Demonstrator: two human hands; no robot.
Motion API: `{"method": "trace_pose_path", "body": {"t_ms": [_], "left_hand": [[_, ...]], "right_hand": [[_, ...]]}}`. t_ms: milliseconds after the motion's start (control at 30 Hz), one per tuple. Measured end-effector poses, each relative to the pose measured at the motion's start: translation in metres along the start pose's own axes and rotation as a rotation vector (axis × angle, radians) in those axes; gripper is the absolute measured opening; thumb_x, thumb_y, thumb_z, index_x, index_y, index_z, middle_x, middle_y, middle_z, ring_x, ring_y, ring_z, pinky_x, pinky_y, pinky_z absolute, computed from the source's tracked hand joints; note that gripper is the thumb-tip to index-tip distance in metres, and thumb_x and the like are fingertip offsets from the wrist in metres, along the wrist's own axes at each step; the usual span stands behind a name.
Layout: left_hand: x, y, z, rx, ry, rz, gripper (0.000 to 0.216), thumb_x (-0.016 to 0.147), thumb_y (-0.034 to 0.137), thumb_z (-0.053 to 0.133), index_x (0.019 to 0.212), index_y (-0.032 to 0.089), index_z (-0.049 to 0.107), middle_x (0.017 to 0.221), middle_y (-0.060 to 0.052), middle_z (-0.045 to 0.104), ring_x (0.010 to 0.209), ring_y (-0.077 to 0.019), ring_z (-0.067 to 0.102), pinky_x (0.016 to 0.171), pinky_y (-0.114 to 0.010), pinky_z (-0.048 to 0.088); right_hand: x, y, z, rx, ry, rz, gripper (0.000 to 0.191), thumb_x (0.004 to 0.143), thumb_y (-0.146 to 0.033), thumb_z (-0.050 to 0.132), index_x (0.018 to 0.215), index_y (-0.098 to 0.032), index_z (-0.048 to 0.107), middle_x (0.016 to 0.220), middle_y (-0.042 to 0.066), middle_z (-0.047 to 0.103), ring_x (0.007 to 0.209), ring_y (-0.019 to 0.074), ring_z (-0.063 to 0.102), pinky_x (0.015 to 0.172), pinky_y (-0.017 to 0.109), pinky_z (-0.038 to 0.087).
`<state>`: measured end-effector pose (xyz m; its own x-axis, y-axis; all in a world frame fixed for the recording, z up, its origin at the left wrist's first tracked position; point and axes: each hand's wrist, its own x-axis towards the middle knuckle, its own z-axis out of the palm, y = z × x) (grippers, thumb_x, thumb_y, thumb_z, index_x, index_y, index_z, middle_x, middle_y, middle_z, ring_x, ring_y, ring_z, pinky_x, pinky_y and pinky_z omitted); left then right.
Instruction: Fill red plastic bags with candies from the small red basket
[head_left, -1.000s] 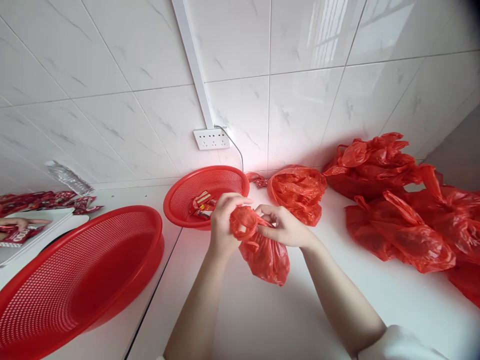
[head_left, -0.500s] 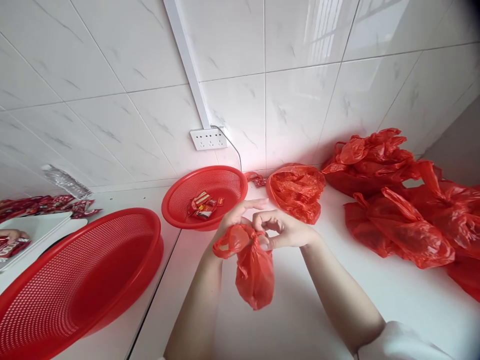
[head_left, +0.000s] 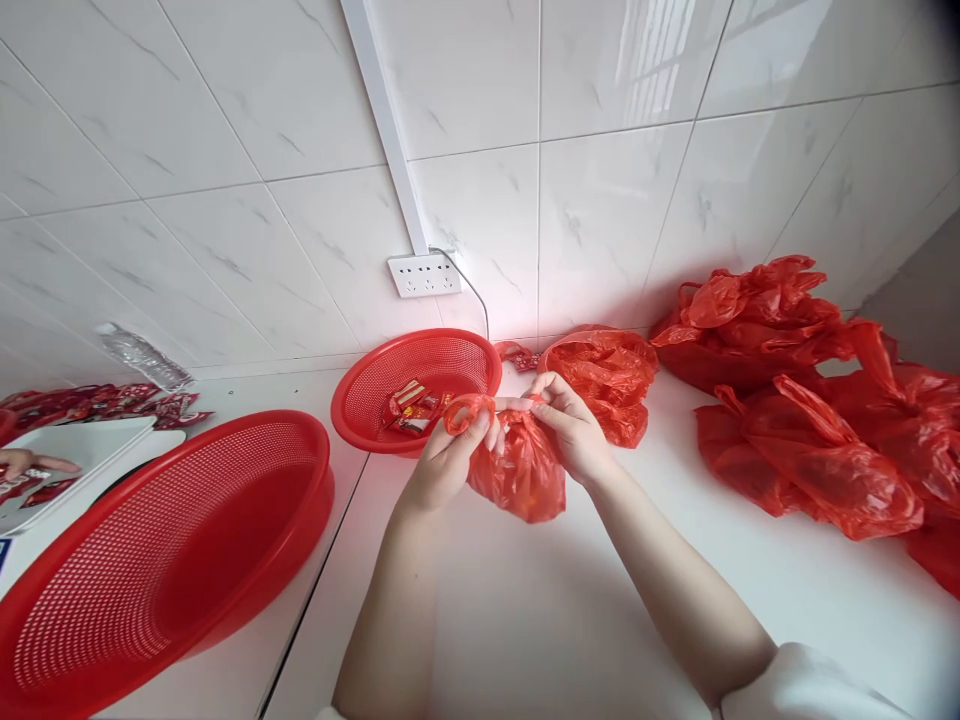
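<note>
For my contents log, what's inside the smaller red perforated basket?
A few snack packets lie inside the smaller red perforated basket. The left hand and the held red plastic bag cover its near right part; anything beneath the packets is hidden.

Left hand (head_left: 444, 462), right hand (head_left: 574, 432) pinching (forearms (head_left: 396, 600) bare, converging).

**Your table (head_left: 540, 620), left to right**

So your near basket (head_left: 217, 560) sits left, far basket (head_left: 412, 362) next with packets (head_left: 411, 405) in it, then a bag bundle (head_left: 604, 380), then piled bags (head_left: 810, 465) rightmost. Held bag (head_left: 525, 475) is between your left hand (head_left: 441, 470) and right hand (head_left: 577, 435).
</note>
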<state>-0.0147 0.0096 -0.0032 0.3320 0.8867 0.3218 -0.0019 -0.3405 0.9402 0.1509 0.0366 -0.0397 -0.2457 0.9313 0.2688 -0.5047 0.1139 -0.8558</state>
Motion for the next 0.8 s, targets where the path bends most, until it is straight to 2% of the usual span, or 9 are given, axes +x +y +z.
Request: {"method": "trace_pose_path", "body": {"t_ms": [133, 233, 367, 467, 600, 700, 800], "left_hand": [[0.004, -0.005, 0.002, -0.093, 0.075, -0.014, 0.04, 0.092, 0.047, 0.049, 0.063, 0.02, 0.05, 0.071, -0.002, 0.054, 0.069, -0.016, 0.05, 0.076, -0.035, 0.044], [0.004, -0.003, -0.001, -0.114, 0.084, -0.019, 0.04, 0.093, 0.044, 0.049, 0.061, 0.02, 0.048, 0.069, -0.002, 0.051, 0.07, -0.016, 0.05, 0.077, -0.035, 0.044], [0.002, 0.0, -0.008, -0.031, 0.108, 0.01, 0.032, 0.093, 0.041, 0.049, 0.074, 0.02, 0.062, 0.066, 0.0, 0.047, 0.071, -0.0163, 0.051, 0.086, -0.037, 0.042], [-0.001, 0.003, -0.018, -0.018, 0.228, 0.049, 0.025, 0.092, 0.04, 0.052, 0.084, 0.022, 0.068, 0.069, -0.001, 0.051, 0.074, -0.0175, 0.052, 0.087, -0.036, 0.042], [-0.006, 0.006, -0.031, 0.003, 0.368, 0.094, 0.022, 0.091, 0.037, 0.053, 0.086, 0.023, 0.069, 0.076, -0.003, 0.057, 0.079, -0.0181, 0.054, 0.091, -0.037, 0.041], [-0.005, 0.008, -0.032, 0.034, 0.332, 0.059, 0.022, 0.092, 0.037, 0.052, 0.085, 0.023, 0.068, 0.073, -0.003, 0.057, 0.087, -0.0199, 0.055, 0.096, -0.037, 0.039], [-0.002, 0.005, -0.03, 0.125, 0.207, -0.077, 0.029, 0.091, 0.04, 0.052, 0.074, 0.02, 0.064, 0.082, -0.006, 0.061, 0.092, -0.0206, 0.055, 0.091, -0.034, 0.041]], "right_hand": [[0.003, 0.002, -0.003, -0.109, 0.174, -0.091, 0.02, 0.081, -0.033, 0.061, 0.092, -0.025, 0.047, 0.069, -0.005, 0.042, 0.054, 0.0106, 0.037, 0.054, 0.024, 0.036], [0.001, -0.008, -0.015, -0.299, 0.117, -0.139, 0.012, 0.079, -0.024, 0.057, 0.09, -0.023, 0.051, 0.065, -0.005, 0.037, 0.052, 0.0101, 0.028, 0.05, 0.024, 0.027], [-0.005, -0.028, -0.029, -0.481, -0.036, -0.075, 0.027, 0.078, -0.015, 0.047, 0.102, -0.023, 0.058, 0.07, -0.003, 0.042, 0.054, 0.0104, 0.029, 0.051, 0.025, 0.026], [-0.01, -0.041, -0.038, -0.546, -0.021, -0.05, 0.035, 0.075, -0.013, 0.046, 0.106, -0.024, 0.059, 0.075, -0.002, 0.047, 0.052, 0.0094, 0.03, 0.049, 0.025, 0.025], [-0.013, -0.055, -0.051, -0.541, 0.053, -0.065, 0.04, 0.072, -0.01, 0.046, 0.107, -0.025, 0.057, 0.065, -0.004, 0.045, 0.048, 0.0093, 0.028, 0.047, 0.025, 0.023], [-0.016, -0.065, -0.06, -0.613, 0.098, -0.048, 0.04, 0.072, -0.009, 0.044, 0.107, -0.025, 0.057, 0.065, -0.004, 0.049, 0.047, 0.0092, 0.029, 0.045, 0.025, 0.024], [-0.02, -0.074, -0.069, -0.795, 0.077, 0.019, 0.037, 0.073, -0.009, 0.042, 0.103, -0.025, 0.059, 0.066, -0.003, 0.052, 0.049, 0.0104, 0.036, 0.046, 0.024, 0.028]]}}
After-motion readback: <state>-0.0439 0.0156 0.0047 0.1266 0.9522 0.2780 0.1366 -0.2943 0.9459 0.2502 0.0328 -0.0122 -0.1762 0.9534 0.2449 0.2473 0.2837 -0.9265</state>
